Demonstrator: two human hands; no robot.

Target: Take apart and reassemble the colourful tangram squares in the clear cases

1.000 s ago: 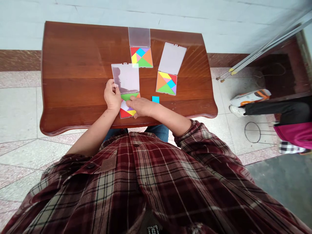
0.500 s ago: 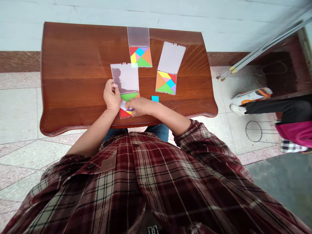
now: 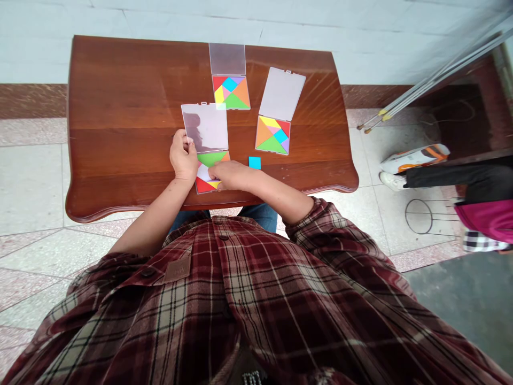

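Note:
An open tangram case (image 3: 211, 159) lies near the front edge of the brown wooden table (image 3: 120, 107), its clear lid (image 3: 204, 127) folded back. Green, orange, red and yellow pieces show in its tray. My left hand (image 3: 183, 158) grips the case's left edge where lid meets tray, fingers curled. My right hand (image 3: 230, 175) lies over the tray's right half, its fingertips pressed together on a small piece inside that I cannot make out. A loose blue square piece (image 3: 254, 162) rests on the table just right of my right hand.
Two more open tangram cases with full trays lie farther back: one (image 3: 231, 92) at the centre rear, one (image 3: 273, 135) to the right, each with its clear lid open. At the far right another person's leg and shoe (image 3: 412, 158) rest on the tiled floor.
My right hand's fingers have shifted slightly left over the tray. My left hand and the case have stayed put.

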